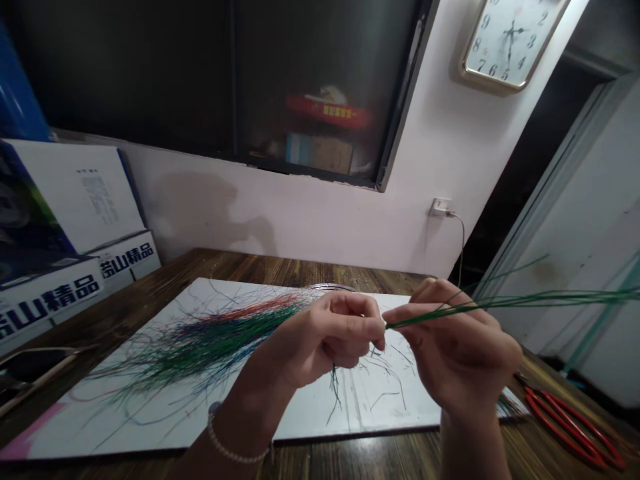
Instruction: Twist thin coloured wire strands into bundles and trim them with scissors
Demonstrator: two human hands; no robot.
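Observation:
A thin bundle of green wires [505, 300] stretches from my fingers off to the right edge, held in the air above a white board [320, 417]. My left hand [345, 330] pinches the bundle's left end, where a small white bit shows at the fingertips; what it is, I cannot make out. Short wire ends [334, 387] hang below that hand. My right hand [445, 327] is closed on the same green wires, close beside the left fingertips. On the board's left half lies a large loose pile of green, red and blue wires [215, 343].
Red-handled scissors [570, 420] lie on the wooden table [280, 270] at the right. Loose wire scraps [390, 393] are scattered on the board. Boxes [85, 200] stand at the left. Behind are a dark window, a wall clock [513, 40] and a plugged-in socket [441, 207].

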